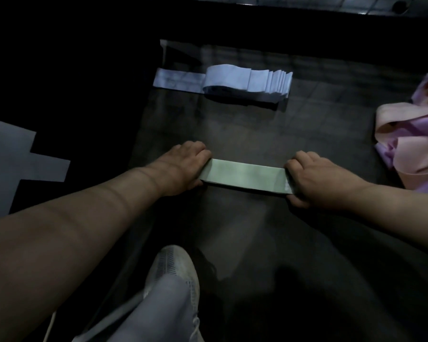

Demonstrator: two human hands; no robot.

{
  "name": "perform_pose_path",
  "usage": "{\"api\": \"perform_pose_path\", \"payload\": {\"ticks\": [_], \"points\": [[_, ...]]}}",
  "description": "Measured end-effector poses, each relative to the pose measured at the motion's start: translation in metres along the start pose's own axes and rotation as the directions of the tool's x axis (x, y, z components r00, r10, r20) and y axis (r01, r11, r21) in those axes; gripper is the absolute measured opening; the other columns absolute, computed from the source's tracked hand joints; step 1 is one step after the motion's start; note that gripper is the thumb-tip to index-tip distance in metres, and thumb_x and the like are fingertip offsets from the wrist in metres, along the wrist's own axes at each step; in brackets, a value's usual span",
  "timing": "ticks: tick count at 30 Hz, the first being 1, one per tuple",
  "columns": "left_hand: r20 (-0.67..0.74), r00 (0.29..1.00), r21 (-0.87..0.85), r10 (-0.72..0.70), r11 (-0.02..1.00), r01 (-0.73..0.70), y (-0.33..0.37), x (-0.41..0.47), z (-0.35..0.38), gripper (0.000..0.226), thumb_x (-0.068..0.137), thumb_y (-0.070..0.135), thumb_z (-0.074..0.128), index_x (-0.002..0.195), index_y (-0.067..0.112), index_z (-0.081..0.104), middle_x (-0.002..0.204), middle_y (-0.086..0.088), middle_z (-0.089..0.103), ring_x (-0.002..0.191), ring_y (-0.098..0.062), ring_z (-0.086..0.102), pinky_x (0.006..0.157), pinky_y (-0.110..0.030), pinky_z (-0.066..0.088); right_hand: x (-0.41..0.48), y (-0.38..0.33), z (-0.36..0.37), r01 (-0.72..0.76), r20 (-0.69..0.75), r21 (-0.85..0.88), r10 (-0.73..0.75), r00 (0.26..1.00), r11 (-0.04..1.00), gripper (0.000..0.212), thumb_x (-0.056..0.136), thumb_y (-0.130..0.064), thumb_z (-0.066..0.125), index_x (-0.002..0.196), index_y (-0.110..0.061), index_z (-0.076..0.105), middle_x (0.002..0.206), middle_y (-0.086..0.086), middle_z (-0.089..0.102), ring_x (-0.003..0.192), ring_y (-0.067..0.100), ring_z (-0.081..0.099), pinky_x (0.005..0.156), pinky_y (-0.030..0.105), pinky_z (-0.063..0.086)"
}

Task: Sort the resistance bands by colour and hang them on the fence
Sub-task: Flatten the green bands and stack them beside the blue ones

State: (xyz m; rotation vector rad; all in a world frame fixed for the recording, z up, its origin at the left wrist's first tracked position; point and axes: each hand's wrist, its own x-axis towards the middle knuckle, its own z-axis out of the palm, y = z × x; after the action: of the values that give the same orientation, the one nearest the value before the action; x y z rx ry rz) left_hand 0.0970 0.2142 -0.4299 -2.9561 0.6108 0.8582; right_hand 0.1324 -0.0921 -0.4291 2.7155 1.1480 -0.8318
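At centre frame, the left hand (185,166) has its fingers curled over the left end of a green band (245,176), which lies flat and stretched straight on the dark floor. A stack of pale blue bands (247,82) sits above it. The right hand (316,178) has its fingers clamped on the band's right end. Pink and purple bands (415,144) are heaped at the right edge.
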Motion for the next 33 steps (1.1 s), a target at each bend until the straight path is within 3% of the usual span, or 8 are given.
{"api": "perform_pose_path", "payload": {"ticks": [7, 13, 17, 20, 23, 25, 27, 33], "points": [[-0.056, 0.998, 0.033, 0.022, 0.999, -0.02, 0.0, 0.0, 0.002, 0.066, 0.083, 0.037, 0.072, 0.136, 0.007, 0.047, 0.137, -0.016, 0.045, 0.122, -0.035, 0.045, 0.102, -0.045, 0.039, 0.0, 0.003, 0.003, 0.001, -0.019, -0.007, -0.001, 1.0, 1.0, 0.057, 0.079, -0.055, 0.054, 0.111, -0.007, 0.056, 0.101, 0.011, 0.05, 0.09, 0.03, 0.052, 0.079, 0.042, 0.052], [-0.058, 0.998, -0.017, -0.001, 1.0, 0.0, -0.005, -0.002, 0.004, 0.071, 0.081, 0.041, 0.074, 0.139, 0.013, 0.045, 0.137, -0.01, 0.042, 0.124, -0.03, 0.042, 0.104, -0.043, 0.038, -0.002, 0.012, 0.005, 0.029, -0.036, -0.025, -0.03, 0.999, 0.999, 0.072, 0.075, -0.065, 0.033, 0.112, -0.008, 0.057, 0.101, 0.011, 0.052, 0.085, 0.03, 0.054, 0.074, 0.043, 0.053], [-0.057, 0.998, -0.053, -0.021, 0.998, 0.018, -0.008, -0.005, 0.004, 0.071, 0.081, 0.043, 0.074, 0.139, 0.014, 0.044, 0.137, -0.01, 0.041, 0.126, -0.03, 0.04, 0.105, -0.042, 0.037, -0.007, 0.015, 0.009, 0.034, -0.032, 0.04, -0.033, 0.999, 0.999, 0.073, 0.078, -0.067, 0.036, 0.119, -0.01, 0.054, 0.108, 0.01, 0.049, 0.092, 0.029, 0.052, 0.081, 0.043, 0.052], [-0.066, 0.991, -0.124, -0.116, 0.987, 0.107, -0.005, -0.012, 0.007, 0.08, 0.082, 0.054, 0.069, 0.145, 0.017, 0.038, 0.143, -0.007, 0.033, 0.134, -0.027, 0.032, 0.112, -0.038, 0.029, -0.016, 0.012, 0.01, -0.071, -0.061, 0.182, 0.084, 0.995, 0.981, 0.078, 0.079, -0.071, 0.047, 0.132, -0.013, 0.045, 0.122, 0.009, 0.046, 0.109, 0.03, 0.05, 0.097, 0.042, 0.045], [-0.184, 0.845, -0.487, -0.501, 0.794, 0.364, 0.007, -0.015, 0.009, 0.064, 0.097, 0.046, 0.049, 0.148, 0.009, 0.037, 0.147, -0.016, 0.03, 0.136, -0.032, 0.03, 0.115, -0.031, 0.019, -0.027, 0.005, 0.016, -0.322, -0.091, 0.531, 0.431, 0.898, 0.784, 0.068, 0.09, -0.053, 0.056, 0.14, -0.011, 0.039, 0.136, 0.012, 0.039, 0.129, 0.031, 0.039, 0.109, 0.041, 0.031], [-0.04, 0.702, -0.694, -0.711, 0.526, 0.492, 0.011, -0.015, 0.011, 0.054, 0.104, 0.036, 0.039, 0.149, 0.007, 0.034, 0.148, -0.019, 0.027, 0.138, -0.032, 0.029, 0.115, -0.025, 0.016, -0.03, -0.001, 0.022, -0.459, 0.062, 0.739, 0.628, 0.776, 0.494, 0.054, 0.094, -0.041, 0.056, 0.134, -0.006, 0.041, 0.136, 0.016, 0.037, 0.13, 0.032, 0.039, 0.11, 0.036, 0.029], [0.098, 0.675, -0.759, -0.731, 0.384, 0.526, 0.016, -0.013, 0.019, 0.049, 0.106, 0.033, 0.034, 0.148, 0.008, 0.037, 0.148, -0.019, 0.027, 0.139, -0.032, 0.032, 0.115, -0.024, 0.016, -0.032, -0.008, 0.029, -0.501, 0.226, 0.815, 0.637, 0.737, 0.291, 0.037, 0.098, -0.033, 0.053, 0.123, -0.01, 0.038, 0.13, 0.014, 0.036, 0.125, 0.028, 0.044, 0.105, 0.028, 0.031], [0.083, 0.595, -0.838, -0.799, 0.267, 0.476, 0.029, -0.007, 0.035, 0.031, 0.105, 0.019, 0.04, 0.13, 0.008, 0.056, 0.124, -0.018, 0.044, 0.115, -0.031, 0.049, 0.091, -0.012, 0.028, -0.03, -0.011, 0.032, -0.44, 0.176, 0.839, 0.606, 0.776, 0.32, 0.021, 0.102, -0.024, 0.046, 0.108, -0.014, 0.029, 0.118, 0.011, 0.038, 0.109, 0.025, 0.048, 0.085, 0.021, 0.029]]}}
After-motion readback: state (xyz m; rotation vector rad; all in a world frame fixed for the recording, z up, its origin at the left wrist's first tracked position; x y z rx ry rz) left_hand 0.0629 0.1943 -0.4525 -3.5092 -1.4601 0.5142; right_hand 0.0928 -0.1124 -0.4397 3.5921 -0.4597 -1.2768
